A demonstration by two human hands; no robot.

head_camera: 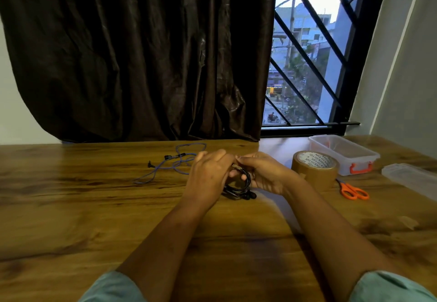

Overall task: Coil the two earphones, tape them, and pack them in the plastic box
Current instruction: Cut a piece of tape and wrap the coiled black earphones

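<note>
On the table (94, 207), both hands' grips (236, 171) close on the coiled black earphone (238, 189) between them.

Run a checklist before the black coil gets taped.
1. Black earphone coiled: ok, loops bunched between both hands.
2. Coil held: ok, left hand and right hand both on it.
3. Tape within reach: ok, roll stands just right of the right hand.
4. Scissors ready: ok, lying beside the roll.
5. Tape strip already cut: cannot tell, none clearly visible.
6. Box open: ok, its lid lies apart to the right.
</note>
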